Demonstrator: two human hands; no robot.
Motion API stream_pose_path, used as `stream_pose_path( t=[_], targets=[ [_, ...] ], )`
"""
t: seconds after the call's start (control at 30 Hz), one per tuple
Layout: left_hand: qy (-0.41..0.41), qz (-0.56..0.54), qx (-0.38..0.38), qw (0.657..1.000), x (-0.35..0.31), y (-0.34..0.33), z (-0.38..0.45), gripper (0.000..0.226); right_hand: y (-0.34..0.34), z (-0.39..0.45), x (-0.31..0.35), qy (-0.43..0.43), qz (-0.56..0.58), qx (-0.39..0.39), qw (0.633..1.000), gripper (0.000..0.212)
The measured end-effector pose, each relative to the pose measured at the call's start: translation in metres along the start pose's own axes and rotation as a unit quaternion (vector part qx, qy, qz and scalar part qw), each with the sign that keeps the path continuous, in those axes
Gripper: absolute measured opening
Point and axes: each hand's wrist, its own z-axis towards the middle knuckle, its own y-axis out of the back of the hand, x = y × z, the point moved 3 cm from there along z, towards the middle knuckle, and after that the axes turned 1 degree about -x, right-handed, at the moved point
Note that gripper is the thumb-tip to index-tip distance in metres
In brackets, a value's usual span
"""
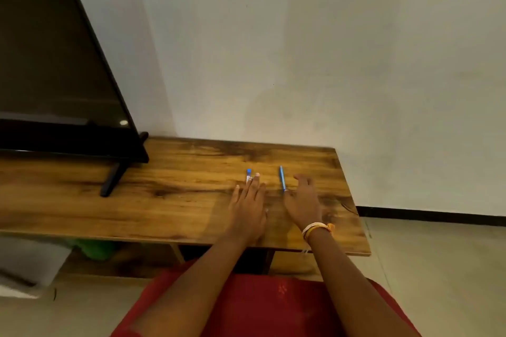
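Two small blue items lie on the wooden table (178,200). A thin blue pen (282,178) lies lengthwise, pointing away from me. To its left is a short white piece with a blue cap (248,174), partly covered by my fingers. My left hand (247,205) lies flat on the table with straight fingers, its fingertips over that capped piece. My right hand (304,200) rests on the table just right of the pen, fingers loosely bent, the thumb side near the pen's near end. A pale and orange band (317,228) circles the right wrist.
A black flat screen (54,63) stands on the table's left part, its foot (112,179) reaching toward the front. A plain wall rises behind the table. The table's right edge (353,200) is close to my right hand. Something green (95,249) sits under the table.
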Motion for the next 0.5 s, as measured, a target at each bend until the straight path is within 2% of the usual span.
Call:
stream_pose_path(
  t=[0.17,0.27,0.4,0.5],
  targets=[
    [-0.013,-0.088,0.038,0.995,-0.005,-0.027,0.015,0.064,-0.012,0.024,-0.028,-0.136,0.135,0.016,0.981,0.035],
    [0.007,-0.087,0.037,0.995,-0.003,-0.036,0.026,0.066,-0.017,0.042,-0.031,-0.191,0.176,0.023,0.965,0.028],
    [0.007,-0.056,0.064,0.996,-0.005,-0.043,0.039,0.069,-0.027,0.060,-0.034,-0.187,0.111,0.058,0.974,0.008],
    [0.007,-0.058,0.080,0.995,-0.003,-0.043,0.045,0.071,-0.032,0.065,-0.030,-0.123,-0.001,0.066,0.990,0.019]
  ],
)
